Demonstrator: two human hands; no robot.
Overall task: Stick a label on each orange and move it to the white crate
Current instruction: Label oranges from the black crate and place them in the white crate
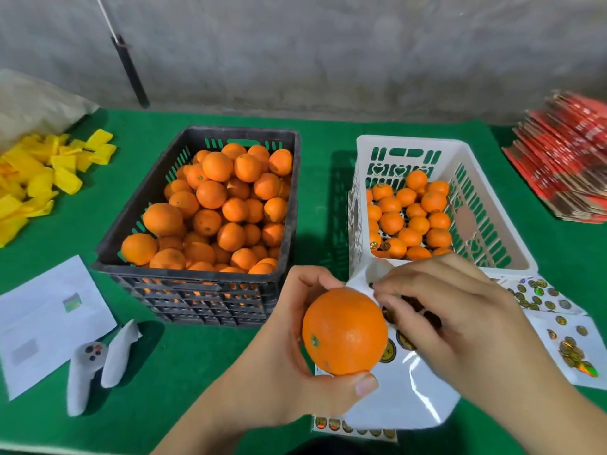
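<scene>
My left hand (289, 366) grips an orange (345, 331) above the table's front, thumb under it and fingers behind it. A glossy white label sheet (404, 389) with round dark-and-gold stickers curls up behind the orange. My right hand (460, 326) reaches over that sheet, its fingertips pinching at a sticker near the sheet's top edge. The black crate (138, 205) on the left is full of unlabelled oranges. The white crate (492, 205) on the right holds several oranges, some showing stickers.
More sticker sheets (558, 326) lie at the right on the green table (170, 382). White papers (49, 316) and two white controllers (88, 366) sit front left. Yellow wrappers (39, 178) lie at the far left. A stack of red cartons (568, 165) stands far right.
</scene>
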